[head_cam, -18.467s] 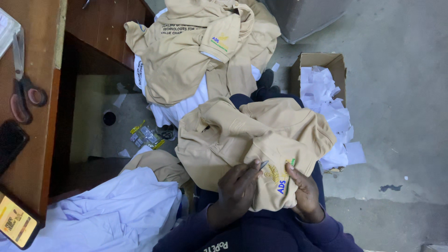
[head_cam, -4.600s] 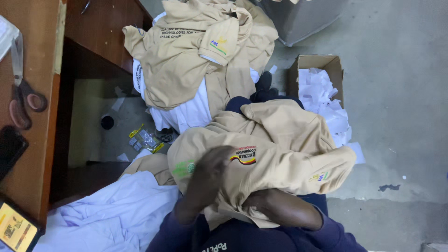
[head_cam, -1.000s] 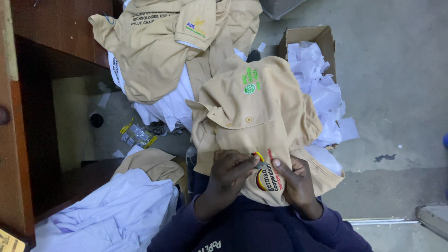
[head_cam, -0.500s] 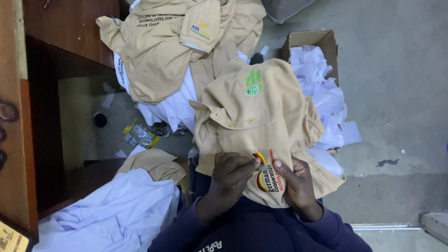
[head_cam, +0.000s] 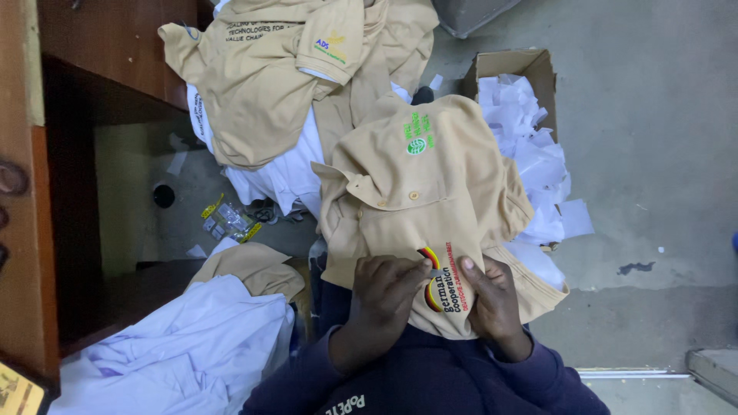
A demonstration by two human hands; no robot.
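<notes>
On my lap, both my left hand [head_cam: 388, 288] and right hand [head_cam: 492, 300] pinch the round striped embroidered badge [head_cam: 440, 278] on the tan cotton polo shirt [head_cam: 419, 200]; more tan shirts [head_cam: 284, 69] lie far left, a cardboard box of white paper scraps [head_cam: 523, 115] right.

From my feed this looks like a small garment workshop, the kind that finishes uniform shirts. I see a heap of tan polo shirts [head_cam: 307, 84] with stitched emblems piled on a bare concrete floor [head_cam: 653, 192], white garments [head_cam: 177, 353] stacked beside them, a cardboard box [head_cam: 511, 69] of paper scraps, and a worn wooden desk [head_cam: 46, 192] alongside.
</notes>
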